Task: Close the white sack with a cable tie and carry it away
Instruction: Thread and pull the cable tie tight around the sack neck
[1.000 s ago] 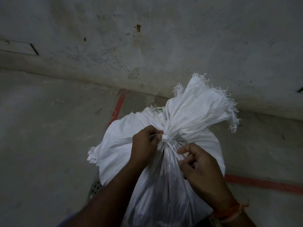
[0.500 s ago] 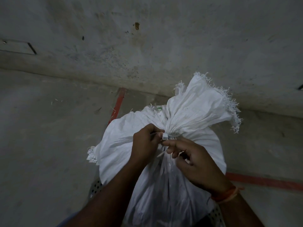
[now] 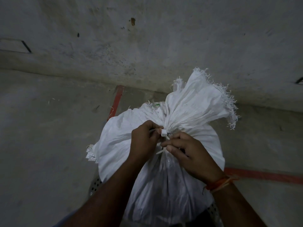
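Observation:
A full white woven sack [image 3: 114, 145] stands in front of me, its neck bunched and its frayed mouth [image 3: 205, 102] fanning up to the right. A white cable tie [image 3: 164, 133] circles the neck, its square head facing me. My left hand [image 3: 144, 141] pinches the tie right beside the head. My right hand [image 3: 188, 153] is closed on the loose tail of the tie just below the head, with an orange thread band on the wrist.
The sack rests on a perforated metal surface [image 3: 95, 185] that shows under its edges. Beyond is a grey concrete floor with red painted lines [image 3: 117, 100] and a stained wall [image 3: 147, 46] close behind the sack.
My right hand has moved up from lower on the tail to just under the tie's head. The left hand has stayed at the neck.

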### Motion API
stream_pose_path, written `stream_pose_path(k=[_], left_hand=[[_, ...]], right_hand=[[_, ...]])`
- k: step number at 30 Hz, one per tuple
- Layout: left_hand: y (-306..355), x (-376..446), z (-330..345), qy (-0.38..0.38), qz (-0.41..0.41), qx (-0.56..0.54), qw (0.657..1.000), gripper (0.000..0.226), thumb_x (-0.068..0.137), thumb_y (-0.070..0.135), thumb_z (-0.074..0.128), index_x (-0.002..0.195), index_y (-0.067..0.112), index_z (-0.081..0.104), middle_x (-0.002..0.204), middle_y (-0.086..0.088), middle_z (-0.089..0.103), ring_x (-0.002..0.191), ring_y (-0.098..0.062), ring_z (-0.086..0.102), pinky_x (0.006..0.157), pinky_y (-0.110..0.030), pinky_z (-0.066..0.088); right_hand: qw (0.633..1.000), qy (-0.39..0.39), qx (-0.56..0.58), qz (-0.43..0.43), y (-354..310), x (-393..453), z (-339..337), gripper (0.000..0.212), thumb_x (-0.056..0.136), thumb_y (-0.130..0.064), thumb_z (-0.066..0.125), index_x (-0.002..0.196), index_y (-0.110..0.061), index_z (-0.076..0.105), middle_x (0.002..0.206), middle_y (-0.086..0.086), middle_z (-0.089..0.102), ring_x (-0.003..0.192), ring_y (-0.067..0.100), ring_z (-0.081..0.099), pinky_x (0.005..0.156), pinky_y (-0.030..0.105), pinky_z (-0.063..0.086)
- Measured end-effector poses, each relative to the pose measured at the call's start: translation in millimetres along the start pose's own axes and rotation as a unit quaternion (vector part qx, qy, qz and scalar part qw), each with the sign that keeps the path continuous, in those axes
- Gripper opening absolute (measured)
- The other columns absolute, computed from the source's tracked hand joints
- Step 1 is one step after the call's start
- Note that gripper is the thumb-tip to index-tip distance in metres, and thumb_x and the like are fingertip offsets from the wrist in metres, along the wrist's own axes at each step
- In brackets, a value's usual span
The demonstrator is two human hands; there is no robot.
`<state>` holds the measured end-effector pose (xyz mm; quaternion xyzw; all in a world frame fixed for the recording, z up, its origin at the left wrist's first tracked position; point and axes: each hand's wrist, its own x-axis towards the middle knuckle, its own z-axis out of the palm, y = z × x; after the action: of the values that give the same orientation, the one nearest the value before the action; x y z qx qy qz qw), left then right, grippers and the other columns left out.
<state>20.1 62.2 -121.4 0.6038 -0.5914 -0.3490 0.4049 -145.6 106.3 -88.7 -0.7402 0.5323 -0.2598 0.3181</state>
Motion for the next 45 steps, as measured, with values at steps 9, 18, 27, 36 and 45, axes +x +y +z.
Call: stream_pose_path(k=[9, 18, 27, 36, 45], left_hand=[[-1, 0, 2, -0.009, -0.007, -0.014, 1.000, 0.006, 0.091, 0.014, 0.068, 0.092, 0.015, 0.074, 0.092, 0.008, 0.078, 0.084, -0.002, 0.072, 0.083, -0.033, 0.060], [0, 1, 2, -0.014, -0.004, -0.001, 1.000, 0.007, 0.090, 0.016, 0.068, 0.092, 0.017, 0.075, 0.092, 0.011, 0.077, 0.085, 0.002, 0.070, 0.081, -0.026, 0.057], [0, 0, 4, -0.011, -0.004, 0.007, 1.000, 0.005, 0.091, 0.017, 0.069, 0.090, 0.017, 0.074, 0.090, 0.010, 0.077, 0.084, 0.000, 0.071, 0.083, -0.033, 0.059], [4, -4, 5, -0.015, 0.004, 0.009, 1.000, 0.005, 0.092, 0.013, 0.067, 0.090, 0.012, 0.071, 0.091, 0.007, 0.077, 0.084, -0.002, 0.070, 0.079, -0.024, 0.058], [3, -5, 4, -0.002, 0.011, -0.017, 1.000, 0.011, 0.092, 0.010, 0.066, 0.082, 0.013, 0.062, 0.083, 0.008, 0.074, 0.079, -0.004, 0.071, 0.073, -0.029, 0.059]], right_hand=[[0.982, 0.148, -0.112, 0.018, 2, 8, 18, 0.020, 0.093, -0.028, 0.064, 0.076, -0.018, 0.062, 0.070, -0.007, 0.058, 0.065, 0.009, 0.054, 0.059, 0.016, 0.035], [0.984, 0.136, -0.093, 0.063, -6, 8, 20, 0.017, 0.096, -0.022, 0.054, 0.083, -0.011, 0.051, 0.068, 0.008, 0.068, 0.063, 0.024, 0.068, 0.057, 0.045, 0.053], [0.980, 0.145, -0.112, 0.079, -10, 8, 19, 0.020, 0.092, -0.013, 0.059, 0.079, -0.015, 0.043, 0.058, 0.001, 0.054, 0.051, 0.019, 0.054, 0.049, 0.032, 0.038], [0.978, 0.174, -0.071, 0.085, -5, 11, 22, 0.028, 0.091, -0.040, 0.064, 0.078, -0.019, 0.051, 0.059, -0.001, 0.066, 0.056, 0.011, 0.066, 0.060, 0.041, 0.054], [0.991, 0.122, -0.039, 0.032, -4, 12, 13, 0.021, 0.088, -0.026, 0.069, 0.083, -0.017, 0.051, 0.062, -0.001, 0.064, 0.053, 0.009, 0.063, 0.052, 0.028, 0.051]])
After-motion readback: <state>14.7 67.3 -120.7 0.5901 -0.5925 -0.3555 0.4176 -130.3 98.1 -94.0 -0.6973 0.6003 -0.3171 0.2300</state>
